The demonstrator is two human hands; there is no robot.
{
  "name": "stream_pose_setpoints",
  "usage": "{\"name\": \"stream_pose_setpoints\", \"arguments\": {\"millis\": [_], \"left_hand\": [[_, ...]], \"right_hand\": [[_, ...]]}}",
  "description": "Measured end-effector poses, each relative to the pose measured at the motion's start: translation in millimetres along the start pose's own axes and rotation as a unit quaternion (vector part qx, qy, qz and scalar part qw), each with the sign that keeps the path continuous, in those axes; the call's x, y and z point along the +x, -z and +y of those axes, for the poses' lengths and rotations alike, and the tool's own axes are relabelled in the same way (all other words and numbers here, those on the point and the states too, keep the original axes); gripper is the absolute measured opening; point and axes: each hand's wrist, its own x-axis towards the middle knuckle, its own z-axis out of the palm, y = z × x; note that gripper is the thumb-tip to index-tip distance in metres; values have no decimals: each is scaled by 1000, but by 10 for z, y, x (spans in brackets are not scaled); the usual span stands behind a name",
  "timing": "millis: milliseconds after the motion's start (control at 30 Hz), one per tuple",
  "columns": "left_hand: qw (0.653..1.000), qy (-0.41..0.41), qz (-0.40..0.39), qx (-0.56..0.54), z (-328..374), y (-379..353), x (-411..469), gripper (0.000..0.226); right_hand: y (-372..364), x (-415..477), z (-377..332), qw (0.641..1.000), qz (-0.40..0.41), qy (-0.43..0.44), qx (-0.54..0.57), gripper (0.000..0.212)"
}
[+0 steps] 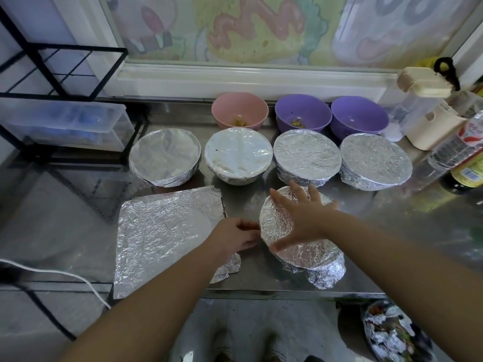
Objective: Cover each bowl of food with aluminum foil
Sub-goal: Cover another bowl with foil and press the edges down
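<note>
Head view, steel table [261,280] seen from above. A bottle [467,155] at 3 o'clock carries a red-and-white label above and a yellow one below; the print on both is too blurred to read. No other writing is legible.

Nearest the person, at centre, a foil-covered bowl [300,246] stands just inside the table's front edge, its foil skirt bunched at 5 o'clock. The right hand [303,218] lies flat on its foil top, grip wide, fingers spread, holding nothing. The left hand [235,237] sits at the bowl's 9 o'clock side, fingers curled against the foil rim; whether they pinch the foil cannot be told.

A loose foil sheet [167,236] lies flat at 8 o'clock, just beside the bowl, its near corner reaching past the table's front edge and its right lower corner crumpled under the left forearm.

Behind, four covered bowls form a row: first [165,156], second [238,155], third [307,156] and fourth [375,160], set close together. Farther back, near the window ledge, stand three uncovered bowls: a pink bowl [240,109] and two purple bowls [303,112] [359,116].

Bare table remains at 4 o'clock, right of the near bowl. A black wire rack [60,71] bounds the left side.
</note>
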Motion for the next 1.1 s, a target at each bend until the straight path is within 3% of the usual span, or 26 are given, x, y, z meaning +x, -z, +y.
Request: {"name": "stream_pose_setpoints", "arguments": {"millis": [67, 133, 267, 400, 467, 500, 633, 833, 900, 1100], "left_hand": [[992, 38, 2, -124, -82, -115, -62, 20], [983, 45, 28, -177, -117, -206, -90, 21], [991, 5, 71, -109, -54, -277, -137, 19], [996, 55, 12, -68, 257, -237, -208, 26], [997, 75, -8, 5, 465, -236, -259, 32], [994, 102, -6, -31, 543, -236, -261, 33], [990, 124, -69, 14, 617, -193, -96, 36], [979, 152, -132, 23, 770, -249, -53, 87], [974, 173, -146, 18, 804, -281, -69, 95], [974, 183, -129, 30, 825, -367, -36, 70]], "right_hand": [[-2, 0, -1, 1000, 1, 2, 2, 140], [-13, 13, 7, 1000, 0, 3, 4, 140], [-19, 24, 11, 1000, 0, 5, 6, 141], [-8, 12, 0, 1000, 3, 5, 0, 141], [-9, 10, -4, 1000, 4, 5, 0, 141], [-10, 11, -4, 1000, 5, 4, 0, 141], [-12, 8, -9, 1000, 9, 3, -2, 140], [1, -14, -29, 1000, 11, 5, -2, 139], [3, -22, -32, 1000, 12, 4, 2, 139], [11, -25, -47, 1000, 16, 2, 6, 139]]}}
